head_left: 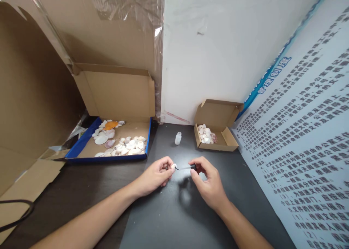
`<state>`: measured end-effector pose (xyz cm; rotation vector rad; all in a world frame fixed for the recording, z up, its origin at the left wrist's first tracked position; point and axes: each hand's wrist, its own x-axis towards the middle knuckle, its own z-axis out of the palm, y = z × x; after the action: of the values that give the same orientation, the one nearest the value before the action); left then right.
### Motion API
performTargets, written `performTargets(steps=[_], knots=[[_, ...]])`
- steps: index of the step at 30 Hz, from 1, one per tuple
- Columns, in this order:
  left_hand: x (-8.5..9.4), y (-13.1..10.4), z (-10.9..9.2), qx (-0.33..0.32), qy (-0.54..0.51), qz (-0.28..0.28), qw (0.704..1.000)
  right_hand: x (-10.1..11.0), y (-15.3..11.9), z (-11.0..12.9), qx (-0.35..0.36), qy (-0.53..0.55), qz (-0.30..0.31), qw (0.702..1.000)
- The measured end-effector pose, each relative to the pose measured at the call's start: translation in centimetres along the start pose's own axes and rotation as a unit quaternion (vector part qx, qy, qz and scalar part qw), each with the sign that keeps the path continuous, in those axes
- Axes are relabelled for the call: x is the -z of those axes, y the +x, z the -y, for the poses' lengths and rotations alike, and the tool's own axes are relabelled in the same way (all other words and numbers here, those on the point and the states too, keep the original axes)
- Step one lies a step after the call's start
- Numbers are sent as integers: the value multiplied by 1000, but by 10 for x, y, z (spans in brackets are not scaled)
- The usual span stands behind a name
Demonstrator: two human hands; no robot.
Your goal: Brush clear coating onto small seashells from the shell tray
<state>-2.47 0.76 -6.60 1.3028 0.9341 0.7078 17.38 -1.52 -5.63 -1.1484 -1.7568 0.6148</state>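
Beyond and to the left of the hands, an opened blue box (pixel 109 159) is seen on the worktop (pixel 169 220), loose shells (pixel 131 147) heaped along its near edge and more grouped at the back around an orange shell (pixel 111 125). In the left hand (pixel 156 174), a small shell (pixel 173 166) is pinched between thumb and fingertips, the other fingers curled beneath. Little weight is to be expected of it; it is probably stiff and brittle, liable to be chipped if squeezed hard, and best gripped lightly by its rim. Past the hands, in line with the gap between them, a small whitish bottle (pixel 178 138) is stood upright, no cap seen on its neck. Within that gap, a slender brush (pixel 184 168) is pointed leftward, its dark tip at or just beside the small shell; whether contact is made cannot be told. By its black cap (pixel 193 167), the brush is held in the bent thumb and fingers of the right hand (pixel 208 180). It should prove light, with a flexible tip, and is best taken by the thicker cap. Beyond the right hand, pale shells (pixel 206 135) are piled in the left part of an opened brown box (pixel 228 138).
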Motion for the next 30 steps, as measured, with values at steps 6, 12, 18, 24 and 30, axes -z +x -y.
performTargets(steps=[6,12,18,24,30], knots=[[0,0,0,-1,-1,3,1000,-1,0,0,8,4,-4,1000],[-1,0,-2,1,0,-1,1000,2,1,0,11,-5,-16,1000],[0,0,0,-3,-7,0,1000,2,1,0,12,-10,3,1000],[0,-1,0,-5,-7,3,1000,3,2,2,15,1,-12,1000],[0,0,2,-5,-4,2,1000,3,2,3,8,-18,-16,1000]])
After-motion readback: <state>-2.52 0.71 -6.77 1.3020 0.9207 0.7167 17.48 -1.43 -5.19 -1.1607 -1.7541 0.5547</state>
